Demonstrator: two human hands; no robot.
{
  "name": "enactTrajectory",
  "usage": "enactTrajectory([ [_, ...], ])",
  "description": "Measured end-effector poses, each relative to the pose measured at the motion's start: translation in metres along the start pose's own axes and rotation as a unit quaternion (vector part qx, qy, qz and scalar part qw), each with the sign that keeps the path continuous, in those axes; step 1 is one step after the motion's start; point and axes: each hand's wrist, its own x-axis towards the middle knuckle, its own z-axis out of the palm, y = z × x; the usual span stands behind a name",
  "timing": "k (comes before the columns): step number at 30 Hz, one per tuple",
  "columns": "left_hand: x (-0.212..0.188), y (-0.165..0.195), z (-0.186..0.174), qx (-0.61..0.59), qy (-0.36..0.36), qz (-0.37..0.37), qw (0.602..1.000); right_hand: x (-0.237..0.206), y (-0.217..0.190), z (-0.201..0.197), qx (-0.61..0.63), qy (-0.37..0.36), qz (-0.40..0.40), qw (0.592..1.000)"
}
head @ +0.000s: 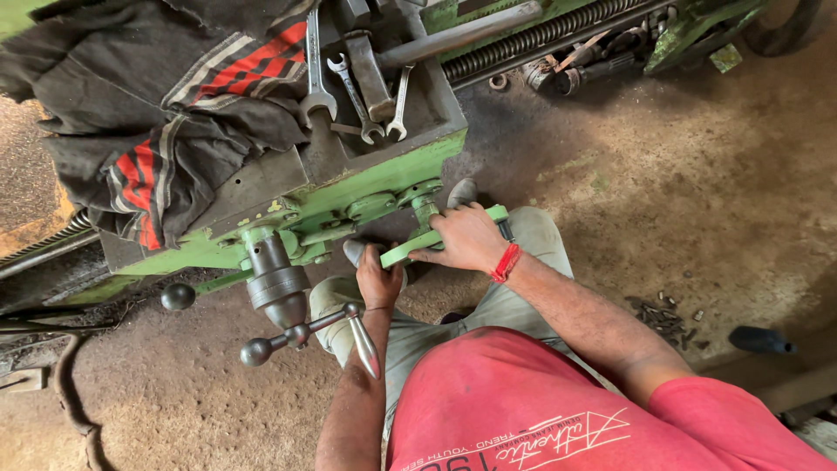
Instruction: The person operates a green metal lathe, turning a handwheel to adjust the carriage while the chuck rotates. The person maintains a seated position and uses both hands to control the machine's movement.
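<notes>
lever: flat green metal bar (pixel 436 237), fixed at the front of the green lathe carriage (pixel 366 187), running roughly level toward the person's knees.
right hand: (pixel 469 237) wrapped over the bar's outer half, fingers curled round it, red thread on the wrist.
left hand: (pixel 378 279) on the bar's near end from below, fingers closed on it; thumb side hidden, so the grip there is probably full but I can't confirm.
handling: looks like painted steel, stiff, heavy for its size, likely oily so possibly slick. Best hold is out at the free end, both palms round the flat faces.
nearby: steel handwheel crank (pixel 301 336) with ball knobs just left of the left hand; spanners (pixel 357 92) lie in the tray on top; dark striped cloth (pixel 166 96) draped over the machine.
floor: packed dirt (pixel 663 183).
</notes>
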Motion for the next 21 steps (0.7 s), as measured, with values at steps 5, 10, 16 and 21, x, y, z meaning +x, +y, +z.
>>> enactTrajectory([
  [5, -0.0003, -0.0002, -0.0006, 0.005, -0.004, -0.013, 1.0, 0.0001, -0.0014, -0.0004, 0.0, 0.011, -0.004, 1.0],
  [10, -0.0005, 0.0002, 0.0, 0.0, -0.001, -0.023, 1.0, 0.0004, -0.0028, -0.001, 0.003, 0.007, -0.001, 1.0],
  [16, -0.0014, 0.0006, -0.0002, 0.003, 0.005, -0.018, 1.0, 0.0011, -0.0036, -0.0003, -0.001, 0.005, -0.006, 1.0],
  [21, -0.0017, 0.0001, 0.0001, -0.005, 0.007, -0.021, 1.0, 0.0014, -0.0045, 0.0017, 0.003, 0.018, -0.009, 1.0],
])
